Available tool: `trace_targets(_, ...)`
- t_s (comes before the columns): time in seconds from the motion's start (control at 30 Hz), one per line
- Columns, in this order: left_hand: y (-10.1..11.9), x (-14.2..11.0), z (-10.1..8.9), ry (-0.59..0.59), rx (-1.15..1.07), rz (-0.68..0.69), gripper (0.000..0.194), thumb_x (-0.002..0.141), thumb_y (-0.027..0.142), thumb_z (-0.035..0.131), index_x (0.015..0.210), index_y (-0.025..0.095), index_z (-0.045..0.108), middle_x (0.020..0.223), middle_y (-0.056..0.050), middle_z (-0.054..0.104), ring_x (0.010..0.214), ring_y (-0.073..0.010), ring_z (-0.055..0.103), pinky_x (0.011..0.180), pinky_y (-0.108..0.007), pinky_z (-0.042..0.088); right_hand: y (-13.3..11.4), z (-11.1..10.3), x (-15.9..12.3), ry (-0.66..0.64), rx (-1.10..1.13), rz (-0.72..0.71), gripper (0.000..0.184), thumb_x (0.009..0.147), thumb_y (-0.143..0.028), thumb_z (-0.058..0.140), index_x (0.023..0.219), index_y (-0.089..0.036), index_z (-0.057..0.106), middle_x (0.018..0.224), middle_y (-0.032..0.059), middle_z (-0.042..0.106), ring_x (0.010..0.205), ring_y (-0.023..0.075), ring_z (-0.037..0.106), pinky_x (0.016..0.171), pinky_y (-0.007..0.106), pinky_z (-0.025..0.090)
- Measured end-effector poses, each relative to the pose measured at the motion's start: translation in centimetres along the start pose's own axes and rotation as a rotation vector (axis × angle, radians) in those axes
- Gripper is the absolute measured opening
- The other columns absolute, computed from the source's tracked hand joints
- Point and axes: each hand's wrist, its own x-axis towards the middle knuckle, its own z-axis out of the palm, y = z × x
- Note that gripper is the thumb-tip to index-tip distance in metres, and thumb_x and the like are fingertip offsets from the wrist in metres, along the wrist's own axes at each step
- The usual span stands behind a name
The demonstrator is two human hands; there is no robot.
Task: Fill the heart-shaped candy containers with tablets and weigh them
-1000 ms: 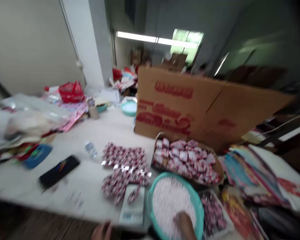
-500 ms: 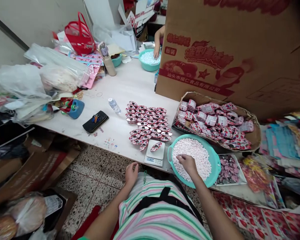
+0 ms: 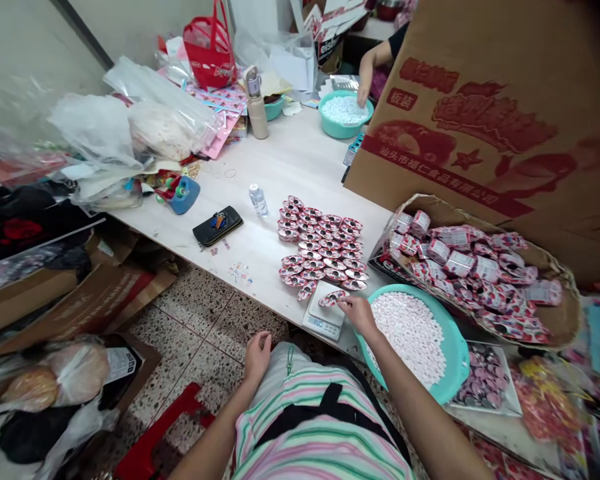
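My right hand (image 3: 358, 313) reaches over the near rim of a teal basin (image 3: 457, 363) of small white candies (image 3: 410, 337), fingers pinched by a red oval tin (image 3: 331, 298) that lies on a small white scale (image 3: 323, 313). What the fingers hold is too small to see. My left hand (image 3: 258, 353) rests loosely curled on my lap, below the table edge, with nothing visible in it. Rows of red oval tins (image 3: 320, 245) lie on the table just beyond the scale.
A cardboard tray of wrapped packs (image 3: 480, 267) stands to the right, a big printed carton (image 3: 485, 113) behind it. A black wallet (image 3: 218, 225), a small bottle (image 3: 257, 199) and plastic bags (image 3: 130, 127) lie left. Another person's hand (image 3: 365, 93) dips into a far teal bowl (image 3: 344, 115).
The view swung down from the room to the table. My right hand moved left from the middle of the candy basin to the tin on the scale. My left hand stayed on my lap.
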Motion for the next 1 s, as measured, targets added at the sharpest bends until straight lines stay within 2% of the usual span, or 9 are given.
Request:
trace_targets(0.17,-1.3,-0.8,-0.2,0.030,-0.004,-0.055,0.033,0.081,0.044,0.045,0.091,0.019,0.064,0.095,-0.009,0.068,0.095,-0.0252,0.061,0.089,-0.042,0.046,0.1,0.9,1.1,-0.036,-0.186,-0.083,0.022,0.078,-0.029,0.054,0.087,-0.021,0.073,0.086,0.0063,0.072,0.076,0.0201,0.064,0.070,0.028,0.044)
trace_targets(0.3,-2.2,-1.4,-0.1,0.063,-0.023,-0.067,0.032,0.082,0.043,0.044,0.091,0.019,0.064,0.094,-0.008,0.068,0.093,-0.0235,0.062,0.088,-0.040,0.046,0.0,1.3,1.7,-0.060,-0.258,-0.155,0.022,0.079,-0.025,0.053,0.086,-0.021,0.073,0.092,0.0067,0.071,0.082,0.0196,0.064,0.074,0.026,0.044)
trace_targets(0.47,-2.8,-1.9,-0.3,0.087,-0.024,-0.096,0.032,0.082,0.043,0.045,0.091,0.019,0.064,0.094,-0.008,0.068,0.091,-0.0227,0.062,0.088,-0.040,0.047,-0.3,1.4,2.0,-0.089,-0.253,-0.140,0.024,0.078,-0.024,0.054,0.094,-0.022,0.072,0.090,0.0063,0.071,0.079,0.0195,0.065,0.070,0.026,0.043)
trace_targets(0.63,-2.4,-1.7,-0.6,0.090,-0.038,-0.116,0.031,0.082,0.042,0.045,0.090,0.019,0.064,0.093,-0.008,0.068,0.090,-0.0221,0.062,0.086,-0.038,0.047,-0.9,1.1,1.9,-0.050,-0.278,-0.121,0.025,0.076,-0.023,0.055,0.095,-0.021,0.071,0.085,0.0064,0.071,0.077,0.0203,0.064,0.068,0.027,0.042)
trace_targets(0.83,-1.8,-0.9,-0.3,0.051,-0.017,-0.106,0.031,0.082,0.042,0.044,0.092,0.019,0.063,0.094,-0.008,0.068,0.090,-0.0224,0.062,0.086,-0.039,0.047,-1.2,-0.4,0.8,0.042,-0.166,-0.111,0.025,0.074,-0.031,0.055,0.089,-0.020,0.072,0.079,0.0060,0.070,0.069,0.0190,0.061,0.065,0.028,0.042)
trace_targets(1.0,-1.6,-0.1,0.0,-0.001,-0.013,-0.084,0.031,0.082,0.042,0.044,0.092,0.019,0.063,0.094,-0.008,0.069,0.091,-0.0228,0.063,0.085,-0.039,0.048,0.1,-2.4,-1.5,0.161,0.165,0.022,0.034,0.070,-0.045,0.058,0.086,-0.018,0.071,0.076,0.0065,0.069,0.065,0.0180,0.059,0.064,0.029,0.045)
